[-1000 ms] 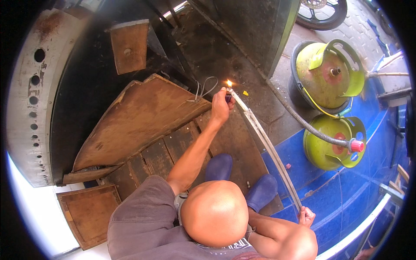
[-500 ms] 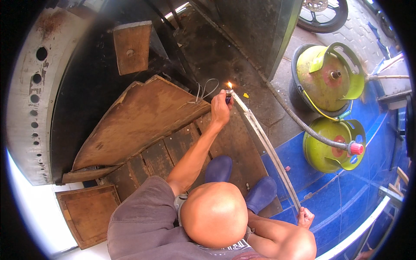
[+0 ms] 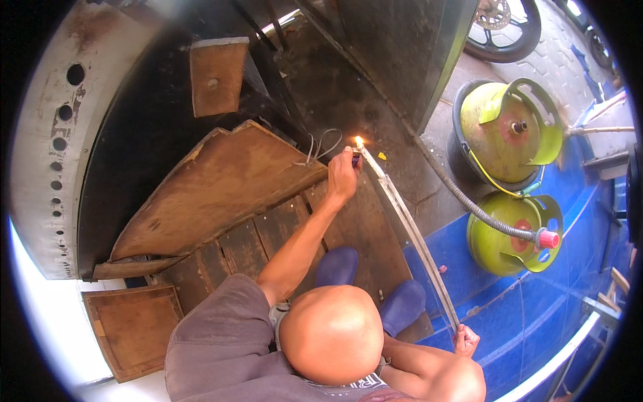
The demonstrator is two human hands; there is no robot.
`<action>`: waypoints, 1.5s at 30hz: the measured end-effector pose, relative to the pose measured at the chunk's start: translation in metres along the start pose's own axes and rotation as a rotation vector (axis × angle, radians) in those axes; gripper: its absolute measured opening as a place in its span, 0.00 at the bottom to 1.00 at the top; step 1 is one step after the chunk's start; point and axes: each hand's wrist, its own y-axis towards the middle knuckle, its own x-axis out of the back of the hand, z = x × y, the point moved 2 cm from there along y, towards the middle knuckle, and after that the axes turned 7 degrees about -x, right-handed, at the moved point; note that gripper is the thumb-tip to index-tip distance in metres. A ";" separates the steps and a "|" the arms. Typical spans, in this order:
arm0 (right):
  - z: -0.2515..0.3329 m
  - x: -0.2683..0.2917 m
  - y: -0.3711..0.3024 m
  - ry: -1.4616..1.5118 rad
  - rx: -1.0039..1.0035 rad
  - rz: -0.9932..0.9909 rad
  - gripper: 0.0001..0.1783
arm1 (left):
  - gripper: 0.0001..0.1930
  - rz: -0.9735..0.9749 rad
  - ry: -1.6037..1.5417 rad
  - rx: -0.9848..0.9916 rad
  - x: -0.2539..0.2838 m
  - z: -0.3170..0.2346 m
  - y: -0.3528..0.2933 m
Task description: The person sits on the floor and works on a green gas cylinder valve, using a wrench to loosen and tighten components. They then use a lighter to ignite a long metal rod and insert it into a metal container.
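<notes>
My left hand (image 3: 341,175) is raised in front, fingers wrapped round a small dark lighter (image 3: 355,160). A small flame (image 3: 360,141) burns just above it, at the far end of a long, slender metal rod (image 3: 414,244). Something whitish (image 3: 372,162), paper-like, forms the rod's tip, and the flame touches it. Low on the right, my right hand (image 3: 467,340) is closed round the rod's near end. The rod slants from there up and left to the lighter.
Two green gas cylinders (image 3: 509,231) stand on the right, one in a black bucket. A grey hose (image 3: 462,191) with a red end crosses them. Wooden boards (image 3: 221,187) lie left, beside a black metal body. A motorcycle wheel (image 3: 506,30) shows at the upper right.
The flame has moved from above the lighter to the rod's whitish tip and looks brighter there. The lighter has dipped slightly; both hands keep their hold.
</notes>
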 end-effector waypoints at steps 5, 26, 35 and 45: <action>0.002 -0.001 0.001 -0.026 0.018 -0.002 0.31 | 0.34 0.019 0.025 -0.004 0.002 -0.002 0.000; 0.092 -0.074 0.072 0.133 0.143 0.027 0.40 | 0.12 0.479 0.455 -0.075 0.011 0.092 -0.148; 0.185 -0.123 0.118 0.089 0.257 0.125 0.34 | 0.14 0.379 0.509 -0.048 -0.001 0.062 -0.130; 0.275 -0.168 0.128 -0.076 0.529 -0.037 0.21 | 0.19 0.397 -0.594 0.435 -0.069 -0.035 -0.087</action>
